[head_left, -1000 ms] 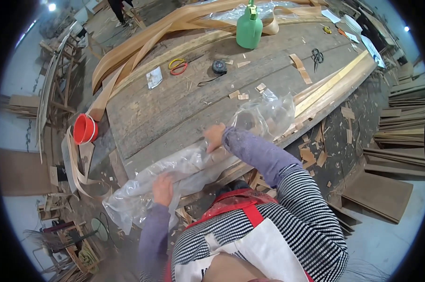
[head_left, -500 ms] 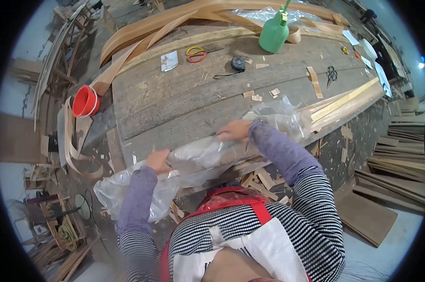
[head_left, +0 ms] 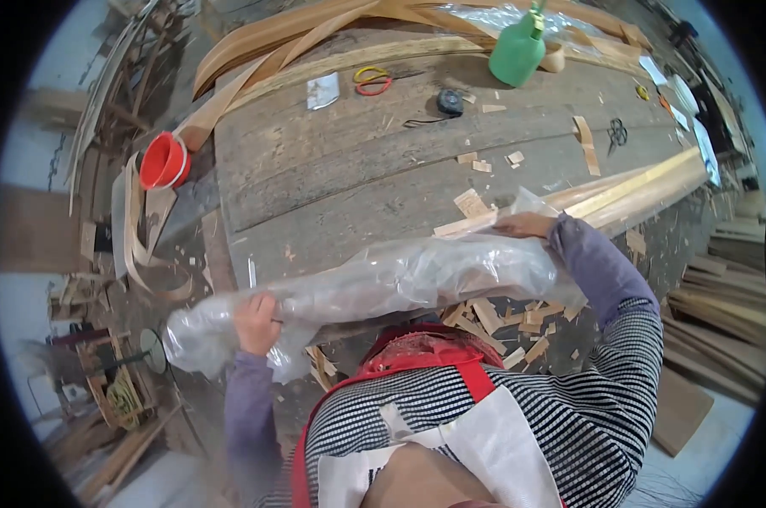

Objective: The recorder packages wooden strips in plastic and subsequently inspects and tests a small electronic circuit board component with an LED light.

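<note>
A long sheet of see-through plastic film (head_left: 417, 271) lies bunched along the near edge of the wooden workbench (head_left: 315, 182). My left hand (head_left: 257, 323) is closed on the film near its left end, fingers curled into the folds. Toward the right, my right hand (head_left: 525, 225) pinches the film's far edge, beside the long wood strips (head_left: 633, 193) that run off to the right. Part of these strips disappears beneath the plastic. A small loose veneer piece (head_left: 472, 203) sits just left of my right hand.
A green spray bottle (head_left: 517, 55), a tape measure (head_left: 450, 103), red-and-yellow-handled scissors (head_left: 372, 81) and black scissors (head_left: 617, 133) lie farther back. A red bucket (head_left: 164, 161) stands left. Veneer strips (head_left: 285, 42) curve along the far edge; offcuts (head_left: 484, 315) litter the floor.
My hands have moved apart: the left toward the left and slightly nearer, the right farther right. The film is stretched out more and covers more of its length.
</note>
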The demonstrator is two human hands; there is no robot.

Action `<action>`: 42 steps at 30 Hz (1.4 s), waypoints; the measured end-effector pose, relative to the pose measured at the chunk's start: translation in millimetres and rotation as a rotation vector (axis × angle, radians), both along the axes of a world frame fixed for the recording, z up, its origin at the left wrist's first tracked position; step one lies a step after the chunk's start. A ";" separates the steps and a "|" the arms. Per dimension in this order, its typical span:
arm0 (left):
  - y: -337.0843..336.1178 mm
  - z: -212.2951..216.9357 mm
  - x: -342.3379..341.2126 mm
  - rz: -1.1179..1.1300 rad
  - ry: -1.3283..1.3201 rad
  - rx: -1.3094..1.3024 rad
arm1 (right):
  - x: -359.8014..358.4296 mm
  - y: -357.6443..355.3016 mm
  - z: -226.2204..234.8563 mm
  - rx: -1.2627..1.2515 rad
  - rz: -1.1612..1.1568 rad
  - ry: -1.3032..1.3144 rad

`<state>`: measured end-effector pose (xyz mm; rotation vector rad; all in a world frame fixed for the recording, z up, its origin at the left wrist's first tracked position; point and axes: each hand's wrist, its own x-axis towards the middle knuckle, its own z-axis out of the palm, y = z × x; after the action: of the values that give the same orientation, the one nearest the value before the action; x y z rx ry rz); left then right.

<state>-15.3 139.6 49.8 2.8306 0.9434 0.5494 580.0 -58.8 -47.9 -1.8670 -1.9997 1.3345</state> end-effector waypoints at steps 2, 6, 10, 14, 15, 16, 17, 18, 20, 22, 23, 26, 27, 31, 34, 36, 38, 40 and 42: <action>11.7 14.8 3.6 -0.021 0.051 -0.035 | -2.4 -0.7 8.6 -0.255 -0.042 0.126; 41.4 15.2 1.9 0.032 0.051 -0.033 | 8.0 -1.3 21.2 -0.276 0.050 -0.017; 57.9 2.4 12.3 0.096 0.026 -0.094 | 24.2 5.3 30.1 -0.318 0.082 -0.223; 78.8 -38.6 43.2 -0.056 0.144 -0.232 | 35.0 11.0 29.3 -0.355 0.125 -0.471; 82.9 -47.3 52.4 -0.045 0.197 -0.205 | 36.3 11.1 32.5 -0.362 0.138 -0.532; 87.2 -55.7 61.1 -0.033 0.251 -0.180 | 38.4 12.2 36.0 -0.367 0.153 -0.593; 94.0 -63.6 70.2 -0.020 0.243 -0.187 | 39.8 12.7 41.0 -0.376 0.166 -0.655; 101.4 -68.2 75.2 -0.016 0.260 -0.179 | 38.6 25.3 54.2 -0.193 0.003 -0.745; 103.1 -74.5 78.2 0.001 0.281 -0.184 | 14.1 66.4 80.7 0.111 -0.281 -0.699; 102.4 -75.4 79.4 -0.001 0.265 -0.154 | -25.7 105.6 81.8 0.364 -0.270 -0.446; 102.8 -74.9 79.3 0.000 0.258 -0.134 | -49.9 122.4 77.7 0.498 -0.137 -0.314; 82.1 -94.8 59.0 0.099 0.150 0.142 | -166.0 162.4 64.4 0.409 0.112 -0.256; 71.9 -99.2 65.2 0.130 0.100 0.135 | -185.4 162.2 43.5 0.467 0.168 -0.245; 11.5 -98.3 44.4 0.242 -0.100 0.130 | -241.3 150.2 37.8 0.275 0.144 -0.237; -37.7 -96.3 19.1 0.300 -0.079 0.034 | -245.3 122.0 28.8 0.314 0.124 -0.100; -64.4 -94.7 3.8 0.325 -0.067 -0.020 | -248.6 123.4 25.5 0.300 0.222 0.009; -84.2 -90.4 -8.8 0.330 -0.076 -0.147 | -255.3 129.5 31.3 0.301 0.273 0.059; -90.6 -86.4 -11.8 0.325 -0.085 -0.151 | -269.5 134.0 41.7 0.371 0.181 -0.171; -92.0 -81.0 -8.6 0.287 -0.100 -0.177 | -273.0 134.0 49.3 0.417 0.109 -0.301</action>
<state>-23.9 47.6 -31.3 2.5044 1.3172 0.5965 307.0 75.2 1.4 -1.8592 -2.3244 0.6048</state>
